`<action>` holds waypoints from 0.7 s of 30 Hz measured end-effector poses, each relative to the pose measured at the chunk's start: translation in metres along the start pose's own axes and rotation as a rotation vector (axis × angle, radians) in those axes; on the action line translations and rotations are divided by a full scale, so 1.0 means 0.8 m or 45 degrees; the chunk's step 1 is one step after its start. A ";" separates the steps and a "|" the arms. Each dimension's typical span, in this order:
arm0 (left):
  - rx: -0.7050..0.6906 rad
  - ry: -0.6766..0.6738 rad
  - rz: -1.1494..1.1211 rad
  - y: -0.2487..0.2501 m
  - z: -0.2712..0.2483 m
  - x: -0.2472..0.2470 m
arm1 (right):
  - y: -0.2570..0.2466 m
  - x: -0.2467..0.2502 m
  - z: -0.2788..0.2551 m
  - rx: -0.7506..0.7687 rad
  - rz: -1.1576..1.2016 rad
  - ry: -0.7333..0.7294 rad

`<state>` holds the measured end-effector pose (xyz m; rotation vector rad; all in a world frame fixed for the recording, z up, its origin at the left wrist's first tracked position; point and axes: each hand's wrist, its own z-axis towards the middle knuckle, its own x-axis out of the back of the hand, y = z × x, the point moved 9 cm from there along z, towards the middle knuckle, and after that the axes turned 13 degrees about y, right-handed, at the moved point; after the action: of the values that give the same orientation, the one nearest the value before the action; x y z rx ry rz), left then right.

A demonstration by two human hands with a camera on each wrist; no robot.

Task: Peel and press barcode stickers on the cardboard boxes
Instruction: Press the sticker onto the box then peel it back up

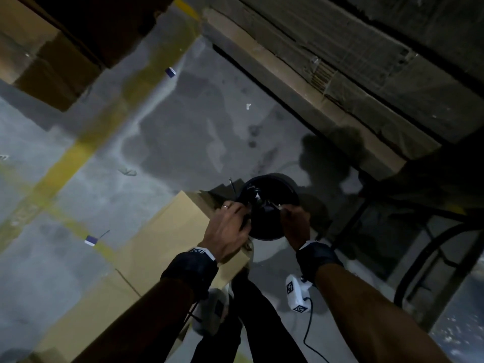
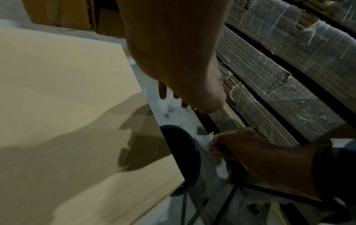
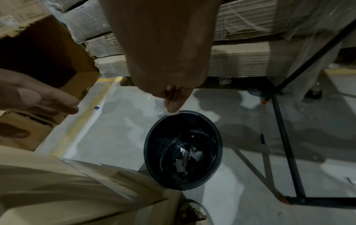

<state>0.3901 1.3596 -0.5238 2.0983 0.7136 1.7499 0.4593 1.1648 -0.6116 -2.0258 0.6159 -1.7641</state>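
Note:
My left hand (image 1: 239, 208) hovers with straight fingers beside the rim of a black round bin (image 1: 271, 205), holding nothing; its fingers (image 3: 55, 102) show flat in the right wrist view. My right hand (image 2: 212, 144) pinches a small white paper piece (image 2: 202, 139) above the bin (image 2: 185, 159). In the head view that hand (image 1: 286, 209) is over the bin's right side. White paper scraps (image 3: 187, 153) lie at the bottom of the bin (image 3: 152, 137). A plain cardboard box (image 1: 162, 242) stands just left of the bin, under my left wrist.
Plastic-wrapped stacks of flattened cardboard (image 1: 340, 74) fill the right. Open cardboard boxes (image 1: 52, 53) stand at the top left. Yellow floor lines (image 1: 78, 153) cross the grey concrete. Black metal table legs (image 1: 419, 247) stand right of the bin. My foot (image 3: 192, 213) is near the bin.

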 end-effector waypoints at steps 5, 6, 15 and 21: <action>-0.001 -0.028 0.028 -0.005 0.007 0.002 | -0.021 0.015 0.006 0.033 -0.018 0.003; -0.005 -0.026 0.033 -0.005 0.008 0.004 | -0.020 0.014 0.005 0.014 -0.052 -0.019; -0.011 -0.042 0.086 -0.009 0.000 0.010 | -0.035 0.005 -0.012 -0.095 -0.170 -0.182; -0.023 -0.016 0.090 -0.013 -0.009 0.007 | 0.001 -0.019 -0.017 -0.069 -0.218 -0.146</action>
<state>0.3816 1.3708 -0.5231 2.1449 0.6247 1.7713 0.4442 1.1729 -0.6228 -2.2579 0.4722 -1.7258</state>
